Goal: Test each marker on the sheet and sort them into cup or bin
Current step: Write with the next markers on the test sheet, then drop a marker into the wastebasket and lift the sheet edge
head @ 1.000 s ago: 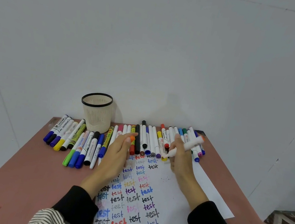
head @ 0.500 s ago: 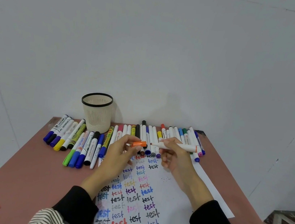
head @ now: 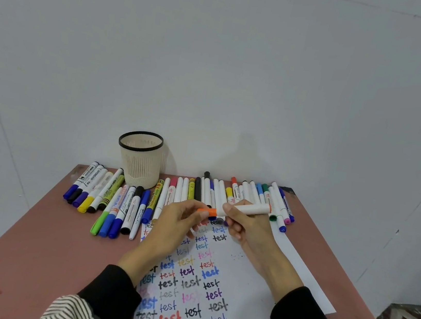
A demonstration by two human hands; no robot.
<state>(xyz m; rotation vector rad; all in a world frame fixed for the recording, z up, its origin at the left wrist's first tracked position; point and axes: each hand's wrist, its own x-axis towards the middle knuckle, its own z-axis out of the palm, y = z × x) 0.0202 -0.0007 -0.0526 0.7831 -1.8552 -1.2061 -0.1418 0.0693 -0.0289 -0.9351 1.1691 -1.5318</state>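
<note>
The right hand point(head: 247, 225) grips a white marker point(head: 248, 208) held level over the far edge of the sheet point(head: 249, 278), while the left hand point(head: 176, 224) pinches its orange cap point(head: 207, 211) at the marker's left end — cap and barrel meet or nearly meet. The sheet lies on the surface point(head: 55, 251), covered in coloured "test" words. A row of markers point(head: 242, 193) lies behind — the cup point(head: 139, 160) stands at the back left.
</note>
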